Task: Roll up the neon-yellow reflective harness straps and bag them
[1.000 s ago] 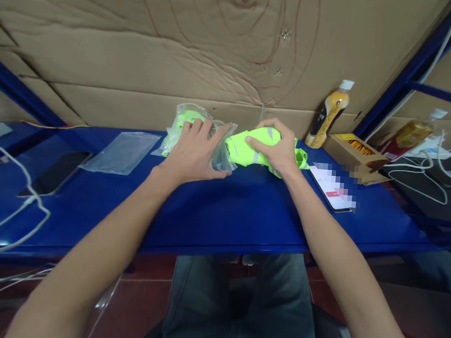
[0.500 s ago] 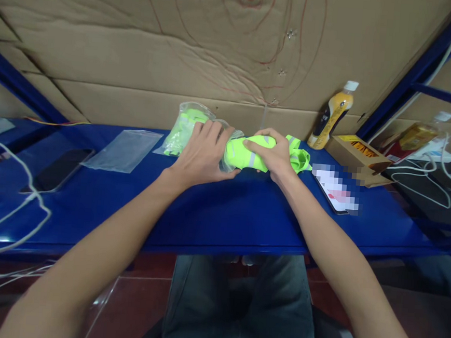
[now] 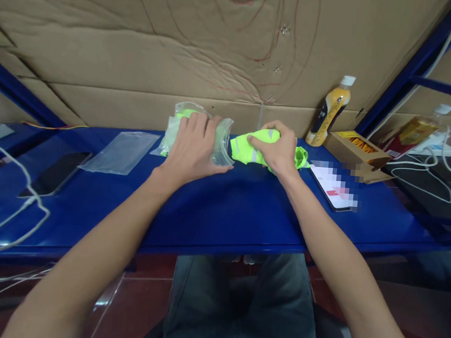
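Observation:
My left hand [image 3: 194, 143] curls over a clear plastic bag [image 3: 223, 140], whose open mouth faces right between thumb and fingers. Bright yellow-green fabric in clear plastic [image 3: 170, 133] shows on the far side of that hand; whether it is the same bag I cannot tell. In my right hand [image 3: 280, 147] is a rolled yellow-green garment with silvery reflective strips, like a safety vest [image 3: 246, 149]. Its left end lies just right of the bag's mouth, with a small gap between. A loose fold of it [image 3: 300, 156] sticks out past my right hand.
A flat clear bag [image 3: 121, 153] and a dark phone [image 3: 57, 174] lie left on the blue table [image 3: 222, 210]. To the right are a lit phone [image 3: 333, 188], a yellow drink bottle [image 3: 329, 112] and an open cardboard box [image 3: 361, 153]. White cables [image 3: 32, 190] cross the left side.
The garment's left end has come away from the bag's mouth, leaving a gap. My left hand and the bag have shifted slightly left, and the mouth shows more openly.

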The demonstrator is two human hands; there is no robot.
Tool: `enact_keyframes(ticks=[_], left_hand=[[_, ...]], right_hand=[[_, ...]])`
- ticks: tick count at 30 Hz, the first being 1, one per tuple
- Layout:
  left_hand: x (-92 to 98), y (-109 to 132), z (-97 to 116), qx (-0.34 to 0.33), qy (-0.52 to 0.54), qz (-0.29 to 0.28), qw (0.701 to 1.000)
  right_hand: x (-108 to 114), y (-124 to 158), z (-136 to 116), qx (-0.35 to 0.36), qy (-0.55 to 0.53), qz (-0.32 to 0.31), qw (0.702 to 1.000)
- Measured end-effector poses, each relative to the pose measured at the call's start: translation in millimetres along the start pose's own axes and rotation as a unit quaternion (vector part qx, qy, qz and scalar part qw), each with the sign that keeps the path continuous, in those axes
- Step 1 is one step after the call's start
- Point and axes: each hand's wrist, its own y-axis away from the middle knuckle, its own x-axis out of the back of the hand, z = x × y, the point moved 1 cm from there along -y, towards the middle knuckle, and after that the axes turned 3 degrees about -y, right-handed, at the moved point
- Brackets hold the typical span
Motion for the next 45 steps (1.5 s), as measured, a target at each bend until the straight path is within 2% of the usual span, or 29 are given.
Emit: enact_keyframes(ticks=[4,7,10,14,18,22,28,32,37,41,45], left_hand=[[2.1,-1.3,-3.2,0.03,0.025,-0.015,0.999],[0.9,-1.8,3.0,0.016,0.037,-0.019,0.999],[-1.5,-1.0,10.7,-0.011,0.05,-0.02,0.999],[-5.9,0.6,15.7,-0.02,0.051,-0.001,0.998],[-9.7,0.6,19.1,-0.024,0.053,0.01,0.998],[-10.3,-0.8,16.8,-0.019,0.051,-0.014,0.998],[-3.3,-1.9,5.5,-0.009,0.057,-0.036,0.998],[1.0,-2.5,16.6,-0.025,0.049,-0.048,0.997],[-10.0,-2.4,26.8,-0.057,0.089,-0.032,0.994],[-15.4,-0.5,10.7,-0.085,0.173,-0.026,0.981],[-1.4,0.6,-9.3,-0.08,0.189,-0.053,0.977]], right_hand=[[-2.9,-2.5,3.6,-0.021,-0.13,-0.012,0.991],[-7.3,0.3,5.3,-0.048,-0.192,-0.048,0.979],[-10.7,5.2,3.5,0.009,-0.155,-0.06,0.986],[-14.2,14.5,-1.6,0.127,-0.068,-0.026,0.989],[-17.2,21.0,-2.9,0.174,-0.03,-0.006,0.984],[-17.4,18.6,2.6,0.167,-0.035,-0.008,0.985],[-17.5,22.9,-1.5,0.205,-0.063,-0.059,0.975],[-24.3,30.0,-3.2,0.187,-0.034,-0.037,0.981],[-30.2,31.5,4.3,0.174,-0.046,-0.018,0.984],[-29.1,34.2,3.5,0.188,-0.054,-0.011,0.981],[-26.2,37.0,-1.6,0.189,-0.044,-0.013,0.981]])
